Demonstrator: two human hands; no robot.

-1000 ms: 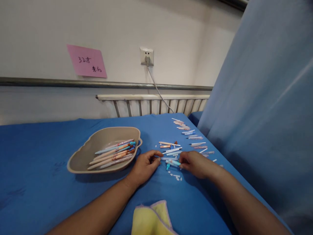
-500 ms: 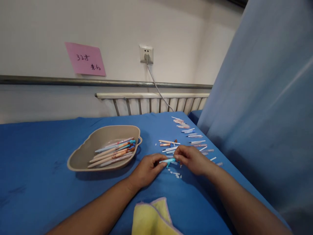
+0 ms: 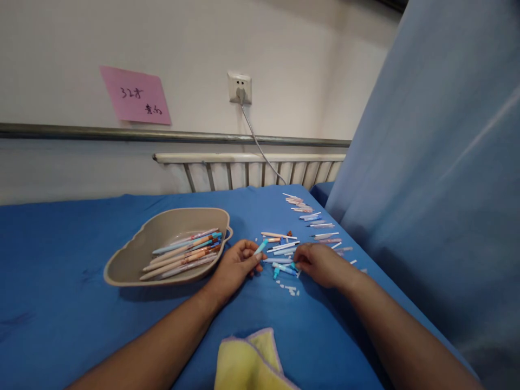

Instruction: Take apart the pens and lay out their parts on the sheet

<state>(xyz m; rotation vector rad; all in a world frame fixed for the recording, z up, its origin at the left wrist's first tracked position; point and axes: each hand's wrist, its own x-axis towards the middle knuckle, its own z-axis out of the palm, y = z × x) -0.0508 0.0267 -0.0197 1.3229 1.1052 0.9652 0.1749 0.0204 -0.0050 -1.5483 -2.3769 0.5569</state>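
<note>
My left hand (image 3: 239, 260) is closed on a teal pen barrel (image 3: 261, 247), which tilts up between thumb and fingers. My right hand (image 3: 320, 264) is down at the loose pen parts, its fingers pinched together. What those fingertips hold, if anything, is hidden; a small teal piece lies right beside them. Between the hands lie pale blue barrels (image 3: 280, 261), a teal clip-like part (image 3: 276, 273) and white refills (image 3: 282, 246). Small white bits (image 3: 290, 288) are scattered just in front of them.
A beige basin (image 3: 122, 276) with several assembled pens stands at left on the blue sheet. Rows of pen parts (image 3: 323, 225) run along the right edge, near a blue curtain (image 3: 406, 162). A yellow cloth (image 3: 244, 363) lies in front. A white rail (image 3: 252, 158) stands behind.
My hands have come apart. The left has moved left and up a little with the teal barrel, now tilted upward. My right hand has lowered slightly toward the parts.
</note>
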